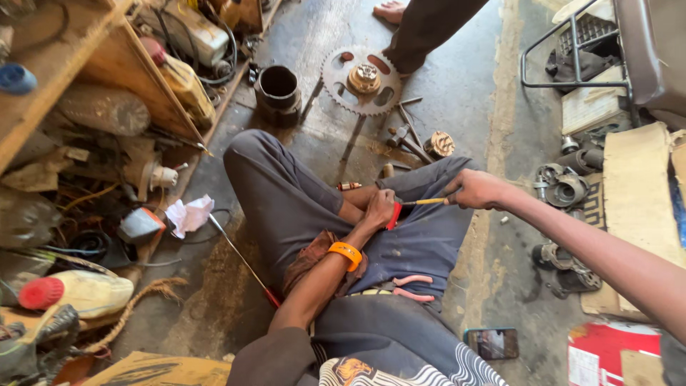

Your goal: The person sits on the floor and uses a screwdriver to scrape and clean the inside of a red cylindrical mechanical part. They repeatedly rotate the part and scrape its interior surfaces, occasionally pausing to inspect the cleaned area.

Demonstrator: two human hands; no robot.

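Note:
I sit on the concrete floor with my legs spread. My left hand (379, 209), with an orange wristband (346, 251) on the wrist, is closed around a small red-handled object (393, 216) above my lap. My right hand (475, 189) grips a thin yellow-handled tool (423, 202). The tool's tip points left and meets the object in my left hand. What that object is stays hidden by my fingers. Pink-handled pliers (409, 287) lie on my lap just below my hands.
A large toothed sprocket (361, 78), a black cylinder (277, 89) and loose tools lie ahead. Another person's foot (389, 11) stands beyond them. A cluttered wooden shelf (107, 57) is at left, metal parts (564, 187) and cardboard at right, and a phone (493, 343) lies near my right hip.

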